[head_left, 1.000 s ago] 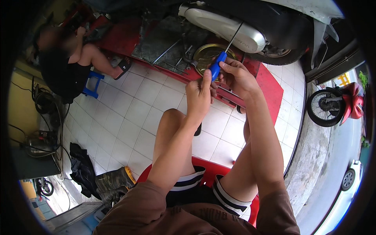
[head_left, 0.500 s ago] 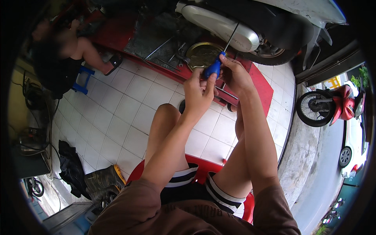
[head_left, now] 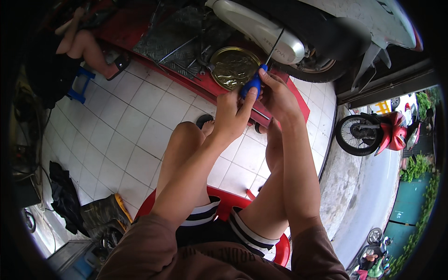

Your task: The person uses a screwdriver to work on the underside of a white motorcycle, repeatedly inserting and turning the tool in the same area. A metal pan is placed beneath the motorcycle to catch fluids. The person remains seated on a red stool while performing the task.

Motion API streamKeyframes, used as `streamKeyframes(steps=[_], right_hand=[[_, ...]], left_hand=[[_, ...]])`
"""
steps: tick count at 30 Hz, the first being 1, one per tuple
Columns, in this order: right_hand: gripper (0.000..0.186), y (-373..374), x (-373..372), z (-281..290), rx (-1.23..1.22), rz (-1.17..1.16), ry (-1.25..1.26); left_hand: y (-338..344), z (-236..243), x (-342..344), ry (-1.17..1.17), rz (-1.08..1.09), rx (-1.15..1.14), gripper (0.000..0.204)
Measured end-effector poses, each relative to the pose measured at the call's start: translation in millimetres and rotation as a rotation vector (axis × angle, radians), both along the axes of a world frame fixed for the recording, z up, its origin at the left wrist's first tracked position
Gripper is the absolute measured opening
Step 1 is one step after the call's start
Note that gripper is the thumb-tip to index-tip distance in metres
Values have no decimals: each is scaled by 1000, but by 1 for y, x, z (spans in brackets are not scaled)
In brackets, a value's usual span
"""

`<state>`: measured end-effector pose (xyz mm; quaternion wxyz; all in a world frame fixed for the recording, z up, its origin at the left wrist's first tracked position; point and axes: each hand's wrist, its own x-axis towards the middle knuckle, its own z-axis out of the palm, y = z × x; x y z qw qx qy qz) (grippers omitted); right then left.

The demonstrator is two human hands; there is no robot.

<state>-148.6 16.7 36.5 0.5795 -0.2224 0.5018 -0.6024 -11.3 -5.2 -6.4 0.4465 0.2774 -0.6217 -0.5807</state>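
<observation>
Both my hands are on a screwdriver (head_left: 252, 87) with a bulbous blue handle and a long thin dark shaft. The shaft points up and slightly right, its far end overlapping the scooter's silver side cover (head_left: 252, 32); I cannot tell whether it touches. My left hand (head_left: 233, 112) is closed round the lower handle with its thumb along it. My right hand (head_left: 280, 95) pinches the handle's upper end, thumb beside the shaft; its other fingers are partly hidden. Just beyond my hands, a round gold-coloured pan (head_left: 215, 78) sits on the red platform (head_left: 298, 100).
Several metal tools lie on a ridged mat (head_left: 163, 37) left of the pan. A co-worker (head_left: 51, 60) sits at the far left by a blue stool (head_left: 81, 84). My red stool (head_left: 219, 200) is beneath me. A red motorbike (head_left: 392, 133) stands outside at right.
The view has shifted, so the surroundings appear further left. My hands keep their hold on the screwdriver, almost unchanged. The co-worker's arm is raised differently.
</observation>
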Motion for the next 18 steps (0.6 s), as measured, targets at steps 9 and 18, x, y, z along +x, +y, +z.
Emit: streamKeyframes(steps=[9, 18], right_hand=[[22, 0, -12, -7, -3, 86, 95], [20, -4, -8, -4, -115, 89, 69]], left_hand=[[3, 0, -2, -37, 92, -106, 43], [1, -4, 2, 98, -196, 462, 68]])
